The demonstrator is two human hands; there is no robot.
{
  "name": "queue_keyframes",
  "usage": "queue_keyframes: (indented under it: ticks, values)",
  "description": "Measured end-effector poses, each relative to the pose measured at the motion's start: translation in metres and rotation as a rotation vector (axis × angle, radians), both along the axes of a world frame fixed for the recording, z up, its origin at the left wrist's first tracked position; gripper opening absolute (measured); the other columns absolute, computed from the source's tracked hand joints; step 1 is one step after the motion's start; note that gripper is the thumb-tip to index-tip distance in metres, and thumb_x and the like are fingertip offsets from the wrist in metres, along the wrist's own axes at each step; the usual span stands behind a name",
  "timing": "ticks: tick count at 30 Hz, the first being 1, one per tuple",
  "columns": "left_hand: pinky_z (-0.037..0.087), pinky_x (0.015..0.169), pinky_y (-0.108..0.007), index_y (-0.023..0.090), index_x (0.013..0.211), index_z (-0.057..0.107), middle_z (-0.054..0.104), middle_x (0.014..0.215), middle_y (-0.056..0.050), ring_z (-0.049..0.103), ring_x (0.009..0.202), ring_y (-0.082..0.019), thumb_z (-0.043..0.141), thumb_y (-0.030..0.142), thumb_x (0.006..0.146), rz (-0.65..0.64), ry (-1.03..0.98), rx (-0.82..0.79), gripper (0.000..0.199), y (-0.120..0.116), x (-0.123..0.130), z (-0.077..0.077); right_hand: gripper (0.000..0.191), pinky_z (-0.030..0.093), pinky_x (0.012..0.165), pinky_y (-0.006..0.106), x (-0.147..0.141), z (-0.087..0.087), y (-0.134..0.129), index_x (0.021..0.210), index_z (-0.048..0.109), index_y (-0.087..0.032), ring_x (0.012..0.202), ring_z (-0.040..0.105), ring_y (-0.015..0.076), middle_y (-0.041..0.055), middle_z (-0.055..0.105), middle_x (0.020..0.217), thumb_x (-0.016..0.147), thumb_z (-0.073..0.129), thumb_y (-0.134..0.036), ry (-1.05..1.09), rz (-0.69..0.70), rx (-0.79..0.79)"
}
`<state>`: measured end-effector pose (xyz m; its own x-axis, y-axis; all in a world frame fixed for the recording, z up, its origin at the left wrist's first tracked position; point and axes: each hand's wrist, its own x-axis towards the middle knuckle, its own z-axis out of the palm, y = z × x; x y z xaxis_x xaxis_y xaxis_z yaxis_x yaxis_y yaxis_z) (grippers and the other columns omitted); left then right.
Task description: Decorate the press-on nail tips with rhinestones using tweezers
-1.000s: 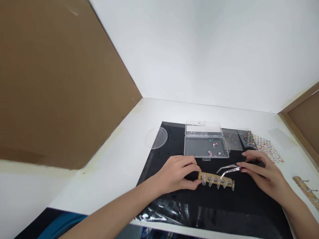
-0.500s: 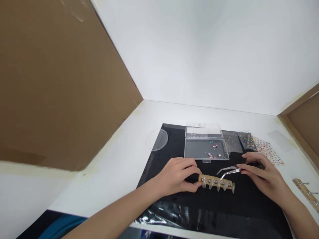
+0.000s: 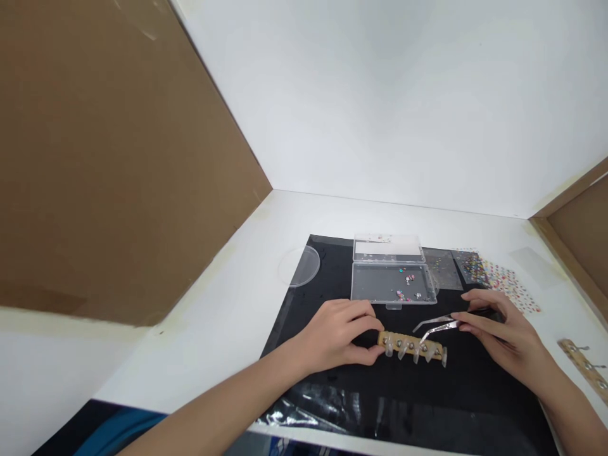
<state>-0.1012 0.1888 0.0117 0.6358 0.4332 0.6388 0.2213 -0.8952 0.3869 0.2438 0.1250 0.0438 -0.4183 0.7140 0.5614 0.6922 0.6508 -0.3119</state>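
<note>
My left hand (image 3: 339, 335) pinches the left end of a light wooden strip (image 3: 413, 342) lying on the black mat (image 3: 403, 405). Several clear nail-shaped pieces stand in a row along the strip. In my right hand (image 3: 503, 332) is a pair of bent metal tweezers (image 3: 439, 325), with their prongs apart and the tips over the strip's middle. Whether the tips touch a clear piece cannot be made out. Behind the strip, an open clear case (image 3: 375, 282) holds small coloured gems.
Sticker sheets with coloured dots (image 3: 510, 285) lie behind my right hand. A round clear disc (image 3: 299, 266) overlaps the mat's left edge. Another wooden strip (image 3: 583, 367) with metal parts rests at the far right. A brown panel (image 3: 118, 158) stands on the left.
</note>
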Motion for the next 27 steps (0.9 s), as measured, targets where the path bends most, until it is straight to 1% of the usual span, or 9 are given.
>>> queue_keyframes:
  ticks: [7, 14, 16, 18, 21, 24, 27]
  values:
    - [0.047, 0.055, -0.024, 0.020, 0.094, 0.070, 0.070, 0.082, 0.002, 0.063, 0.063, -0.011, 0.065, 0.033, 0.100, -0.002, 0.004, -0.001, 0.015, 0.0001, -0.0001, 0.0008, 0.043, 0.065, 0.077, 0.030, 0.0012, -0.0018, 0.0007, 0.127, 0.080, -0.035, 0.097, 0.072, 0.0169, 0.0090, 0.066, 0.123, 0.098, 0.066, -0.007, -0.001, 0.002, 0.016]
    - [0.048, 0.056, -0.023, 0.020, 0.095, 0.070, 0.071, 0.083, 0.001, 0.065, 0.065, -0.011, 0.066, 0.033, 0.099, 0.008, 0.024, -0.004, 0.014, -0.0001, -0.0007, 0.0008, 0.046, 0.066, 0.076, 0.031, 0.0008, 0.0009, 0.0005, 0.129, 0.079, -0.038, 0.095, 0.074, 0.0179, 0.0085, 0.068, 0.122, 0.097, 0.066, -0.006, -0.004, -0.001, 0.008]
    - [0.048, 0.056, -0.023, 0.020, 0.095, 0.070, 0.071, 0.083, 0.002, 0.065, 0.064, -0.011, 0.066, 0.032, 0.098, 0.007, 0.022, -0.004, 0.013, 0.0000, -0.0007, 0.0006, 0.046, 0.066, 0.076, 0.031, -0.0001, 0.0014, 0.0001, 0.128, 0.079, -0.039, 0.093, 0.074, 0.0177, 0.0081, 0.068, 0.121, 0.098, 0.066, -0.007, -0.001, -0.005, 0.012]
    - [0.048, 0.056, -0.023, 0.020, 0.095, 0.070, 0.071, 0.083, 0.001, 0.064, 0.064, -0.011, 0.067, 0.031, 0.098, 0.005, 0.026, -0.005, 0.012, 0.0000, -0.0009, 0.0004, 0.044, 0.065, 0.076, 0.032, -0.0011, 0.0015, -0.0001, 0.126, 0.079, -0.038, 0.096, 0.073, 0.0186, 0.0080, 0.069, 0.120, 0.097, 0.067, -0.008, 0.004, -0.016, 0.022]
    - [0.048, 0.056, -0.023, 0.020, 0.096, 0.070, 0.071, 0.084, 0.001, 0.064, 0.064, -0.011, 0.068, 0.030, 0.096, 0.005, 0.037, -0.004, 0.011, -0.0003, -0.0016, -0.0004, 0.040, 0.064, 0.077, 0.031, -0.0013, 0.0003, 0.0000, 0.125, 0.079, -0.036, 0.103, 0.072, 0.0205, 0.0084, 0.068, 0.118, 0.097, 0.069, -0.009, 0.018, -0.082, 0.051]
    - [0.047, 0.057, -0.023, 0.020, 0.096, 0.070, 0.071, 0.084, 0.001, 0.063, 0.064, -0.011, 0.067, 0.032, 0.096, 0.007, 0.034, -0.016, 0.012, -0.0011, -0.0026, -0.0022, 0.040, 0.063, 0.080, 0.032, 0.0021, -0.0022, 0.0011, 0.128, 0.078, -0.035, 0.100, 0.071, 0.0196, 0.0077, 0.069, 0.120, 0.099, 0.066, -0.010, 0.033, -0.209, 0.062]
    - [0.046, 0.057, -0.024, 0.021, 0.094, 0.069, 0.069, 0.083, 0.002, 0.062, 0.063, -0.011, 0.066, 0.033, 0.098, 0.007, 0.032, -0.043, 0.013, -0.0025, -0.0035, -0.0038, 0.041, 0.063, 0.084, 0.034, 0.0079, -0.0034, 0.0038, 0.134, 0.075, -0.035, 0.101, 0.074, 0.0204, 0.0059, 0.074, 0.119, 0.102, 0.062, -0.013, 0.035, -0.319, 0.095]
